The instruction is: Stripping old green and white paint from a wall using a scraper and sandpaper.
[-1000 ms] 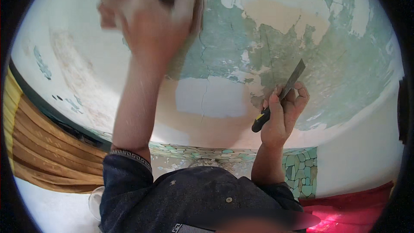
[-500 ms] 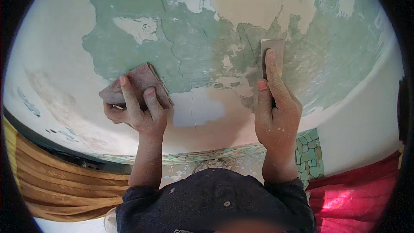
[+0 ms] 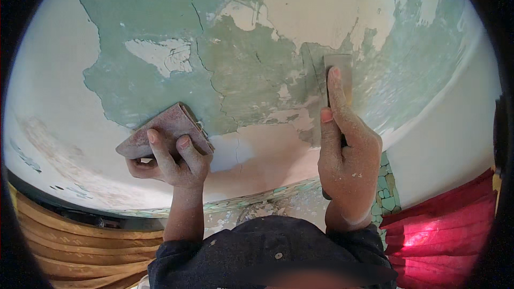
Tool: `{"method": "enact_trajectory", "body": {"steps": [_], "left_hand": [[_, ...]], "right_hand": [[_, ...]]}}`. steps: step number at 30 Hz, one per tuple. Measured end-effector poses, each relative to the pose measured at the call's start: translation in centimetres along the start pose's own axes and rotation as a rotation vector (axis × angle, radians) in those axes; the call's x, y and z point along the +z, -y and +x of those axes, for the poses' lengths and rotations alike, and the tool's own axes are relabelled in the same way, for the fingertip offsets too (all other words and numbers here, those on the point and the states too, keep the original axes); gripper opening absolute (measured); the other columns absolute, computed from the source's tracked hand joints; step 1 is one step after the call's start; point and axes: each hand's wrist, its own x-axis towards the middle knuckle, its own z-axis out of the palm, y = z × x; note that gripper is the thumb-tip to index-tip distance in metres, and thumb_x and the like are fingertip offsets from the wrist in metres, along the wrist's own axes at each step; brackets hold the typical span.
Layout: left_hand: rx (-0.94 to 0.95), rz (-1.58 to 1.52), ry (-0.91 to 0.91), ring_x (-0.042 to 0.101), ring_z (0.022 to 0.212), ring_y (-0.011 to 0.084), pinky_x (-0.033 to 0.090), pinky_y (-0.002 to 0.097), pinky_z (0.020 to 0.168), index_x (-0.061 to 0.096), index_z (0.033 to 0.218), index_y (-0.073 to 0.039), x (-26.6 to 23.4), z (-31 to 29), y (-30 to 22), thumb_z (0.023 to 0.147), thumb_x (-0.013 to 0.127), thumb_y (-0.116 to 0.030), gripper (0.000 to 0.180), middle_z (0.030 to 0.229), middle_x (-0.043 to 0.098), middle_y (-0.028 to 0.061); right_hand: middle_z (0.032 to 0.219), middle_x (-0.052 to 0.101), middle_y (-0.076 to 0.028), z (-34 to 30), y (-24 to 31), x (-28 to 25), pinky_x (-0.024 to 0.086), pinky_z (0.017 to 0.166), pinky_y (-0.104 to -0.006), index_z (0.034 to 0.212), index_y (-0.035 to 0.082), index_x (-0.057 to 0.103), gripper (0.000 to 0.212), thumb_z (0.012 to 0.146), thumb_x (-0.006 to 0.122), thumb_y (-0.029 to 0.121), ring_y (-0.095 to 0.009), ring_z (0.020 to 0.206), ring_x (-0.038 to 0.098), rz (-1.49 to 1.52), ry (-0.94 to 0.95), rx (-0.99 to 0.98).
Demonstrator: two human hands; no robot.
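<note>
My left hand (image 3: 182,163) is closed around a folded piece of brownish-red sandpaper (image 3: 170,128), its layered edges showing on the right. Two fingers lie over its face, and the others curl beneath. A flat scraper (image 3: 342,72) with a broad pale blade is gripped in my right hand (image 3: 350,155). Along its handle stretches my index finger, while the thumb presses beside it; the handle is mostly hidden. The blade's far edge lies at the patchy green wall (image 3: 241,64), but firm contact cannot be told. Pale dust coats both hands.
Cracks and bare cream patches (image 3: 310,5) mark the wall. A yellow-brown curtain (image 3: 85,251) hangs at lower left, a red curtain (image 3: 439,235) at lower right. Green stone-patterned edging (image 3: 386,190) runs near my right forearm. Pale flakes (image 3: 225,217) lie below the wall.
The view has shifted, so the wall patches sit lower. Both hands appear lower too, still gripping the sandpaper and the scraper. Against the wall marks, the scraper blade sits slightly farther up.
</note>
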Motion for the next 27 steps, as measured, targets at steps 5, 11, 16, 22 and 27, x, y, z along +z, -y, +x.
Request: {"method": "enact_trajectory", "body": {"steps": [5,11,16,22,27], "left_hand": [[-0.006,0.034,0.021,0.04,0.119,0.0408,0.042,0.0507,0.092,0.047,0.14,-0.002,-0.7,0.2,0.0,0.096,0.058,-0.032,0.055,0.134,0.029,0.026],[-0.021,0.012,-0.021,0.042,0.116,0.04,0.042,0.0497,0.092,0.049,0.14,-0.003,0.3,-0.2,-0.2,0.095,0.06,-0.035,0.056,0.132,0.031,0.0256],[-0.041,-0.015,0.0,0.041,0.118,0.0414,0.041,0.0492,0.093,0.049,0.139,-0.003,-0.5,-0.2,0.1,0.095,0.061,-0.033,0.055,0.133,0.031,0.0255],[-0.025,0.005,0.005,0.04,0.119,0.0417,0.04,0.0505,0.094,0.049,0.139,-0.002,0.1,0.2,-0.7,0.094,0.062,-0.031,0.055,0.134,0.03,0.0267],[0.009,-0.007,0.001,0.041,0.118,0.0411,0.038,0.0514,0.095,0.05,0.138,-0.001,-0.5,-0.2,0.2,0.094,0.063,-0.029,0.054,0.135,0.03,0.0274]], "right_hand": [[0.074,0.043,-0.012,0.6,1.6,-0.1,0.037,0.058,-0.0206,0.136,0.009,0.055,0.047,0.092,0.053,-0.006,-0.006,0.065,0.034,0.082,-0.011,0.105],[0.076,0.045,-0.017,0.8,1.2,0.9,0.038,0.061,-0.0201,0.136,0.007,0.055,0.045,0.092,0.052,-0.006,-0.005,0.069,0.037,0.147,-0.052,0.035],[0.101,0.065,-0.028,-0.1,1.4,0.7,0.04,0.065,-0.0184,0.136,0.006,0.055,0.045,0.093,0.052,-0.006,-0.004,0.073,0.043,0.142,0.002,0.056],[0.122,0.065,-0.02,1.8,2.3,1.4,0.04,0.066,-0.0166,0.136,0.005,0.054,0.044,0.093,0.053,-0.006,-0.002,0.081,0.047,0.189,-0.1,0.036],[0.104,0.068,0.001,0.6,1.3,2.0,0.036,0.06,-0.0163,0.136,0.007,0.056,0.045,0.093,0.053,-0.006,-0.001,0.07,0.04,0.143,-0.143,-0.023]]}}
